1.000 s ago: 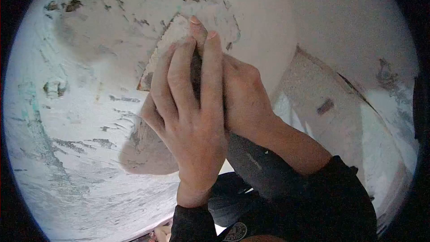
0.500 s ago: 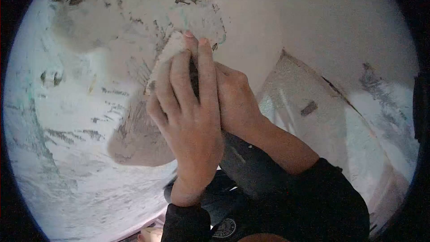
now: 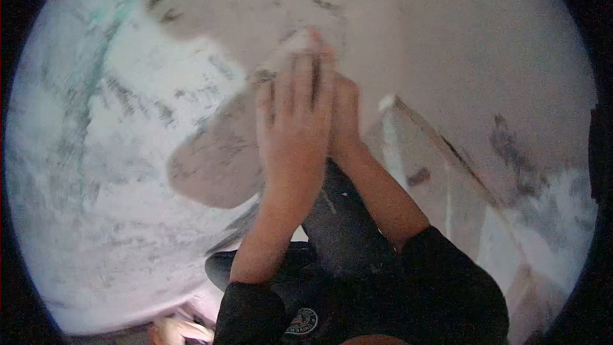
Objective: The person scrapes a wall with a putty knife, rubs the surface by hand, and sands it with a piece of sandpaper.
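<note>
Both my hands are together on a pale pad [image 3: 295, 43], pressed against a whitish, stained surface [image 3: 147, 160]. My left hand [image 3: 297, 121] lies over it with fingers stretched forward and close together. Tucked partly behind the left, my right hand [image 3: 347, 108] is at the pad's right side, its fingers mostly hidden. Motion blurs the fingertips and the pad's edge. A smooth greyish-brown patch [image 3: 214, 163] shows on the surface just left of my hands.
Dark scuffs [image 3: 163, 9] mark the surface at upper left. To the right, a raised-looking edge [image 3: 447, 144] runs diagonally down, with a small dark mark [image 3: 419, 176] beside it. My dark-clothed leg [image 3: 348, 230] is below my hands. A pale object [image 3: 179, 331] lies at the bottom left.
My hands and the pad have shifted right and slightly upward in view. The left hand is now straighter, and the view of the surface has shifted too.
</note>
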`<act>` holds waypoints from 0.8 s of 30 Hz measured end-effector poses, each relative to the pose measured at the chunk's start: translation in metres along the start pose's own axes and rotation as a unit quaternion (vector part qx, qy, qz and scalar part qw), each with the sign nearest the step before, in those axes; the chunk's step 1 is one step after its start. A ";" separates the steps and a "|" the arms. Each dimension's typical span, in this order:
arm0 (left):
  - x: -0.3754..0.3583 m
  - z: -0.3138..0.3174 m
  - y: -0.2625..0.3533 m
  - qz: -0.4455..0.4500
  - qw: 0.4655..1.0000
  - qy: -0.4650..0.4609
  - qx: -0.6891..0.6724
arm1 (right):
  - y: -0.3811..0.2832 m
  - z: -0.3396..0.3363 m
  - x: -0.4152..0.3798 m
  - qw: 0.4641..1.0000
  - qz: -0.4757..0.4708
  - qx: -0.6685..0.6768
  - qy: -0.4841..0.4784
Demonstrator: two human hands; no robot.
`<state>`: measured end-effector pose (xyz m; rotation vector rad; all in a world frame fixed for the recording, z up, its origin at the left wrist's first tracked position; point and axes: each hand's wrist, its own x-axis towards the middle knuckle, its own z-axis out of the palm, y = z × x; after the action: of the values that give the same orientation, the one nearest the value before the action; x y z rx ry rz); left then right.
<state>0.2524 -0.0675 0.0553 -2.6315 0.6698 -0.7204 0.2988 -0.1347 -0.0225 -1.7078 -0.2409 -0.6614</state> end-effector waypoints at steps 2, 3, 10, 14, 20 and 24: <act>-0.001 0.015 -0.001 0.008 0.996 0.045 -0.081 | 0.016 -0.002 -0.025 0.900 0.070 -0.369 -0.220; 0.002 0.005 -0.001 -0.011 0.993 -0.022 -0.115 | 0.061 -0.001 -0.035 0.953 -0.072 -0.294 -0.011; -0.044 0.038 0.032 0.023 0.995 -0.048 -0.083 | -0.135 0.062 -0.120 0.939 -0.160 -0.039 -0.303; -0.108 -0.007 -0.001 -0.058 0.976 0.022 -0.208 | -0.125 -0.018 -0.153 0.933 -0.063 -0.029 -0.354; -0.175 -0.082 -0.035 -0.028 0.965 -0.113 -0.234 | -0.108 -0.068 -0.155 0.918 0.073 -0.046 -0.388; -0.222 -0.093 -0.061 -0.103 0.955 -0.112 -0.256 | -0.156 -0.053 -0.158 0.843 0.029 -0.248 -0.477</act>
<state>0.0542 0.0807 0.0711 -3.2312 0.5791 -0.3134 0.0767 -0.1157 0.0269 -2.4357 -0.7570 0.2739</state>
